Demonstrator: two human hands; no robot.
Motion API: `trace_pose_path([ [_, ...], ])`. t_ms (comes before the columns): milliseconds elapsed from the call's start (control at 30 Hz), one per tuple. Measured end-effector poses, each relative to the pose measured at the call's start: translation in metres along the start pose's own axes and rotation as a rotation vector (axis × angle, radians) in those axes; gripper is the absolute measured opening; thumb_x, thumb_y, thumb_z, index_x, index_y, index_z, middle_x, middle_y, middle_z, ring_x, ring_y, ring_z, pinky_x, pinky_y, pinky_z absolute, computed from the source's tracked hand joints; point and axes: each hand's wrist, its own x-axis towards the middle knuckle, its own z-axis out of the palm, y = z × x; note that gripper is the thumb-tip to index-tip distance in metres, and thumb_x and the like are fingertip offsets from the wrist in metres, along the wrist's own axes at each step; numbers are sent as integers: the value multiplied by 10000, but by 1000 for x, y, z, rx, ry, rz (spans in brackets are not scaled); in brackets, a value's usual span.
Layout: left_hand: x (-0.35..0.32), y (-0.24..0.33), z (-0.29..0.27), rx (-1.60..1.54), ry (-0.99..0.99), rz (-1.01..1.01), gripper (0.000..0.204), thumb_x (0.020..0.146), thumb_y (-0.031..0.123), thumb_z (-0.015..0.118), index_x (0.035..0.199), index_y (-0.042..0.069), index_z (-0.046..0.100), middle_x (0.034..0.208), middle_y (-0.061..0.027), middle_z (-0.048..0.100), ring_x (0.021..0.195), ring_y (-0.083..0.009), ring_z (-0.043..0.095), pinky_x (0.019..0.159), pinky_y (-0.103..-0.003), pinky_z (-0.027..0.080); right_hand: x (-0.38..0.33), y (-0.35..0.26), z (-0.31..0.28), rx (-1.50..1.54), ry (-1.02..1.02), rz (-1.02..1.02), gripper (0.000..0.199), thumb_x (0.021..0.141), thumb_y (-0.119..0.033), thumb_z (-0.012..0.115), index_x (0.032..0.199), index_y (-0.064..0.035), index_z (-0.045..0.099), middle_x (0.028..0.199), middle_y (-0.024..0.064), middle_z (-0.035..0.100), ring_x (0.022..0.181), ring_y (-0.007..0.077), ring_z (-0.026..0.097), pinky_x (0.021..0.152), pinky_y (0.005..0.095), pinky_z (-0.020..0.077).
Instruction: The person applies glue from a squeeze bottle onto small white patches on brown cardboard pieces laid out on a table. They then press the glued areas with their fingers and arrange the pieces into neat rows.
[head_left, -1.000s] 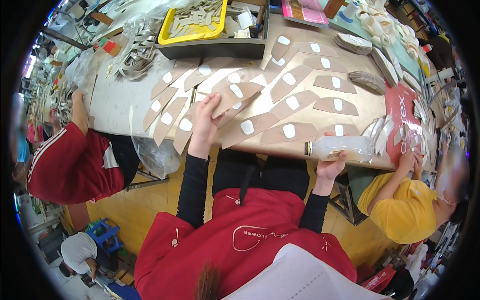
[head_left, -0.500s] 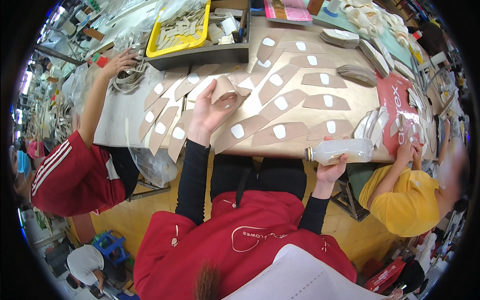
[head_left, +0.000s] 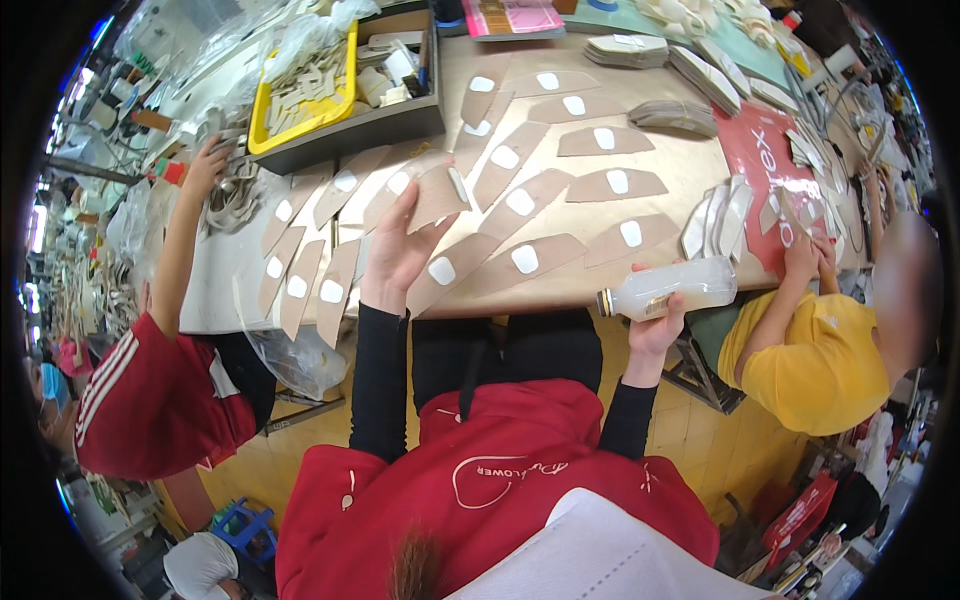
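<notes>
My left hand is closed on a tan, flat cut piece, holding it slightly bent above the table's near part. A whitish strip shows at that piece's right edge. In my right hand, by the table's front edge, lies a clear plastic bottle on its side, its dark-capped neck pointing left and some pale liquid inside. Spread over the table are several similar tan pieces, each with a white rounded patch.
A dark box with a yellow tray of small scraps stands at the far left. Stacks of cut pieces and a red sheet lie on the right. Co-workers' arms reach in from both sides.
The tan piece in my left hand was curled over and now shows flatter and more upright. My right hand still holds the bottle sideways. The whole view has shifted slightly.
</notes>
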Motion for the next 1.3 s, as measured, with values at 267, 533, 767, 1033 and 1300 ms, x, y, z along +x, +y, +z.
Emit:
trace_pose_path([
  [267,16,-57,74,187,-266,-142,177,1061,228,497,1156,85,538,1079,7,590,1070,-119,620,1055,-445,515,0,-13,-19,29,161,-71,711,880,-470,702,1392,-85,391,1147,279,627,1046,308,637,885,402,536],
  [533,54,-104,72,491,-140,-210,241,1051,225,523,1227,67,570,1098,-5,582,1017,-79,589,916,-327,577,-13,-25,-35,47,192,-94,705,899,-494,665,1423,-110,392,1155,219,623,1077,294,619,900,405,518],
  [767,46,-101,47,836,-46,-110,428,1033,227,551,1383,-17,524,1306,-112,573,1124,-132,587,898,-295,571,-13,-18,-30,55,200,-70,694,907,-480,659,1426,-111,384,1141,229,629,1042,277,626,873,394,526],
  [1033,30,-86,34,869,-11,-130,491,1024,247,570,1407,-51,492,1394,-172,544,1174,-205,600,930,-309,556,-10,-6,-17,32,62,-23,661,905,-465,671,1385,-98,402,1140,252,630,1037,287,624,883,392,521],
  [1300,10,-86,17,793,34,-50,433,1010,227,583,1338,-55,561,1280,-160,639,1108,-193,651,915,-304,552,-9,-4,-9,33,53,-1,659,906,-463,670,1381,-91,403,1143,258,627,1017,289,629,872,386,522],
])
